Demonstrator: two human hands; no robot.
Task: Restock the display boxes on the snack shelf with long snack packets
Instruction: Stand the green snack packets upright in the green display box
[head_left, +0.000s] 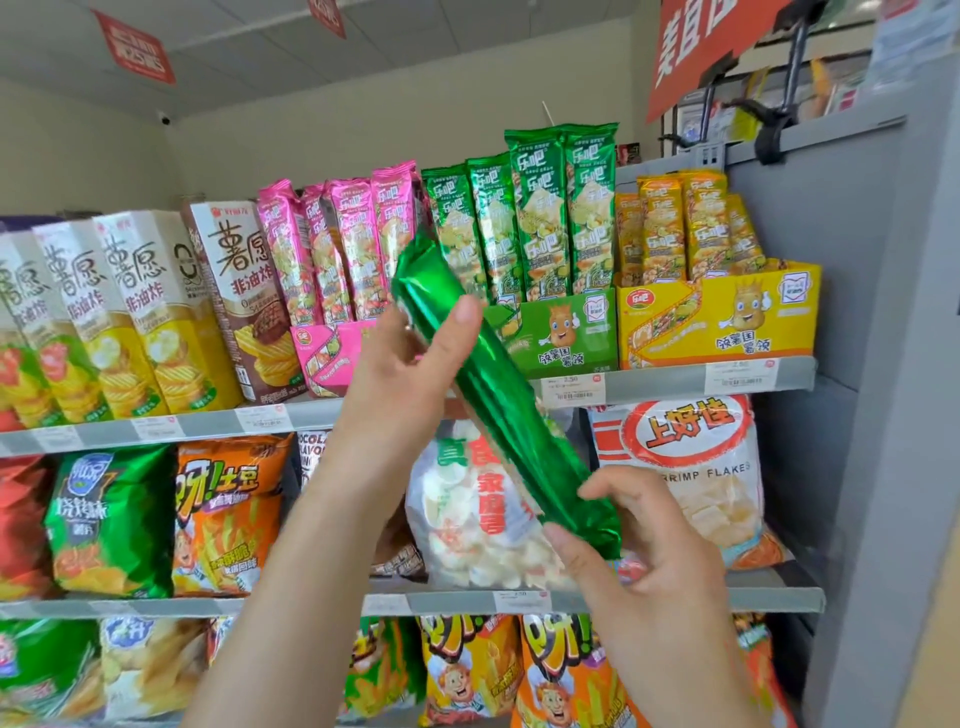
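A long shiny green snack packet (498, 395) slants from upper left to lower right in front of the shelf. My left hand (410, 364) grips its upper half, thumb across the front. My right hand (639, 545) pinches its lower end. Behind it on the top shelf stand three display boxes: a pink one (332, 358), a green one (566, 332) and a yellow one (717, 317). Each holds several upright long packets of its own colour.
Tall chip cartons (130, 312) fill the top shelf's left side. The middle shelf (270, 418) carries crisp bags and a shrimp flakes bag (691, 467). A grey shelf side panel (883, 364) rises at right, with a red sign (696, 47) clipped above.
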